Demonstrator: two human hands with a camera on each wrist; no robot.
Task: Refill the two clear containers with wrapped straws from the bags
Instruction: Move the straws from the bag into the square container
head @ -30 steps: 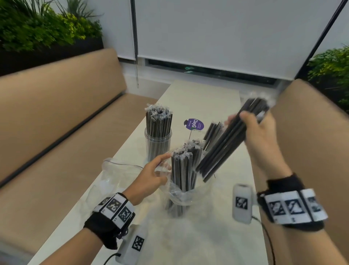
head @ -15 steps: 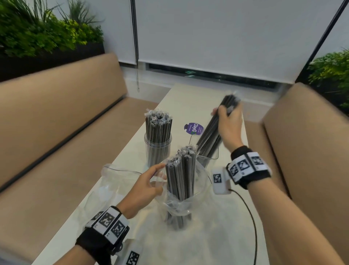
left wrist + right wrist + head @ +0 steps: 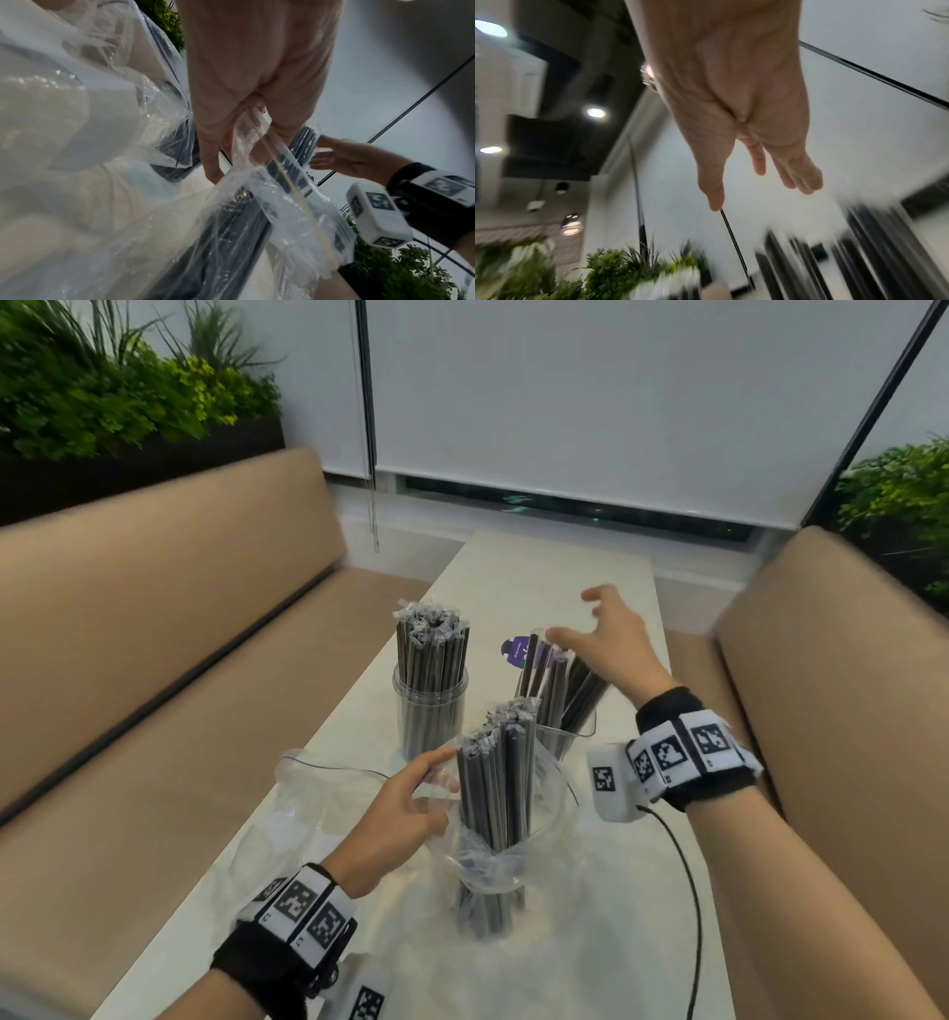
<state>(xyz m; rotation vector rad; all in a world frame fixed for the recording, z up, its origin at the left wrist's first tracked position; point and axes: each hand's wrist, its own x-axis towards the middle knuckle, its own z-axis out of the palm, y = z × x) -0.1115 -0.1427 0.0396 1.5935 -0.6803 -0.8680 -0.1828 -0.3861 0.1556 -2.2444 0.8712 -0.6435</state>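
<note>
Two clear containers stand on the table. The left container (image 3: 430, 706) is packed with upright dark wrapped straws. The right container (image 3: 562, 737) holds a leaning bunch of straws (image 3: 560, 683). In front stands a clear plastic bag (image 3: 506, 845) with more straws (image 3: 495, 788) upright in it. My left hand (image 3: 411, 806) pinches the bag's rim (image 3: 253, 142). My right hand (image 3: 611, 639) hovers just above the leaning straws, fingers spread and holding nothing (image 3: 770, 172).
An emptier clear bag (image 3: 318, 793) lies crumpled at the left of the white table (image 3: 560, 567). A purple round label (image 3: 516, 652) sits behind the right container. Tan benches (image 3: 154, 618) flank the table on both sides. A cable (image 3: 688, 875) hangs from my right wrist.
My right hand carried a bunch of straws from the upper right down into the right container and let it go. My left hand kept hold of the bag's rim.
</note>
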